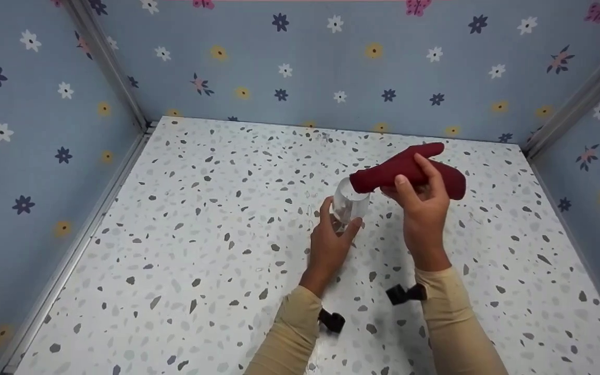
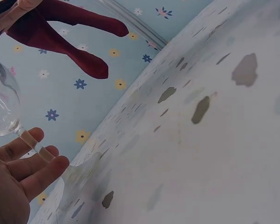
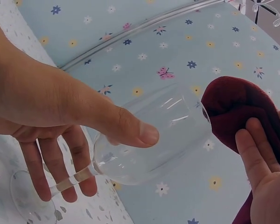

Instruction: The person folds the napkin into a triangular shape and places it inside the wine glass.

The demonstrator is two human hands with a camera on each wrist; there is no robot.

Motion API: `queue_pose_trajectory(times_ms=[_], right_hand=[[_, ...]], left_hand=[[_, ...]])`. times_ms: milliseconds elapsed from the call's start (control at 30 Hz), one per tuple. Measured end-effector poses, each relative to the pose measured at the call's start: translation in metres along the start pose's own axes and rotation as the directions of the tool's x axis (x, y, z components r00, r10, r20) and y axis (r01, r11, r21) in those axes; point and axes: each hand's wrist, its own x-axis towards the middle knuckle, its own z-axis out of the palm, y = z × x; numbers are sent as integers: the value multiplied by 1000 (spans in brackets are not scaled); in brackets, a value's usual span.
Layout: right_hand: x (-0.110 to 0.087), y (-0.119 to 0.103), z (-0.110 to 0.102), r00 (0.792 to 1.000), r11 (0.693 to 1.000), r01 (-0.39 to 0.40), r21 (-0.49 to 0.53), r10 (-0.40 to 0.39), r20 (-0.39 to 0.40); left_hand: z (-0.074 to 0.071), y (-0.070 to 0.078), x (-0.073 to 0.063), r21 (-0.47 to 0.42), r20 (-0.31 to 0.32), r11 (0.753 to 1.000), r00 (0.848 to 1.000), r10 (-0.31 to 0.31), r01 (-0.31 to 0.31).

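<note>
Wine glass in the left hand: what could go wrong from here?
The wine glass might slip, with the left hand bare on its bowl. The dark red cloth, held by the right hand at the rim, could tilt the glass or crack its edge if pushed too hard.

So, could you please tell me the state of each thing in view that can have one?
Clear stemmed drinking glass: held, no liquid visible.
Dark red fabric cloth: gathered, held up, one end at the glass's rim.
Left hand: fingers curled around the glass.
Right hand: gripping the cloth.
Beige sleeves: reaching down to the wrists.
</note>
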Motion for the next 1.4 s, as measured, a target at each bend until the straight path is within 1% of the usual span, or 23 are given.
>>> queue_pose_trajectory(times_ms=[67,200,300,400,567,700,933,1033,1067,1167,1267,1400], right_hand=[[0,0,1,1000,1000,6,-22,-6,4],[-1,-2,4,998,992,57,-112,-54,34],[-1,-3,7,993,974,112,-197,-101,64],[-1,-3,9,988,956,148,-253,-131,83],[-1,-3,11,985,933,170,-319,-150,84],[-3,-8,18,980,899,198,-390,-173,99],[-10,-30,37,954,812,299,-501,-267,137],[-9,-33,39,949,779,313,-544,-275,152],[-9,-33,40,950,772,311,-554,-270,158],[-7,-31,39,952,762,305,-571,-247,180],[-4,-19,34,955,744,296,-599,-224,194],[1,-4,27,950,716,312,-625,-225,217]], left_hand=[[1,0,0,-1,9,1000,1000,-9,9],[1,1,0,-2,10,1000,1000,-20,20],[2,2,0,0,4,1000,1000,-25,25],[1,2,1,4,0,1000,1000,-24,24],[1,1,2,12,2,1000,1000,-29,29],[1,0,2,19,-2,999,1000,-31,31],[0,1,3,27,-3,999,1000,-24,24],[0,1,3,28,3,999,1000,-26,26],[0,1,3,27,6,999,1000,-28,28],[0,0,3,36,7,999,999,-32,31],[0,0,2,51,4,998,1000,-31,31],[0,0,2,63,-4,998,1000,-21,21]])
